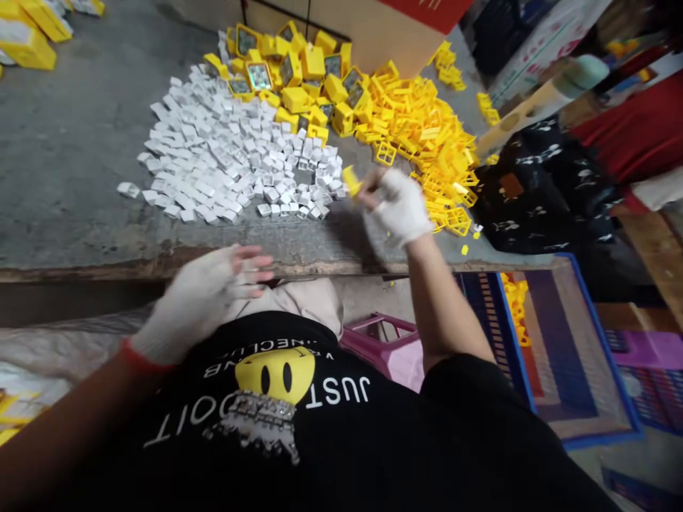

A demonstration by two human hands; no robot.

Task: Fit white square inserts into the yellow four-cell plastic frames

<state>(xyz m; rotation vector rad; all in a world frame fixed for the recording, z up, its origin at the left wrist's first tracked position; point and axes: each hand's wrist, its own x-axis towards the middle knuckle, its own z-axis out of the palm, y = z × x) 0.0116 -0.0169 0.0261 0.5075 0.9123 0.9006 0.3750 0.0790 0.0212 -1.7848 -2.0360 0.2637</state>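
My right hand [398, 203], in a white fingerless glove, pinches a small yellow plastic piece [351, 180] above the grey table. It is slightly smeared by motion, between a heap of small white plastic pieces [213, 153] on the left and a heap of yellow plastic frames [427, 135] on the right. My left hand [213, 288], gloved the same way, hovers over my lap just before the table edge, its fingers stretched out and holding nothing. Behind the white heap lie yellow box-shaped housings [299, 71], some showing a dark or shiny face.
A cardboard box [368, 32] stands behind the heaps. A black patterned cloth bag [544, 185] lies at the table's right end, beside a pale tube [544, 99]. Below are a blue-rimmed crate [579, 284] and a pink stool [384, 345]. Larger yellow blocks [32, 43] sit at the far left.
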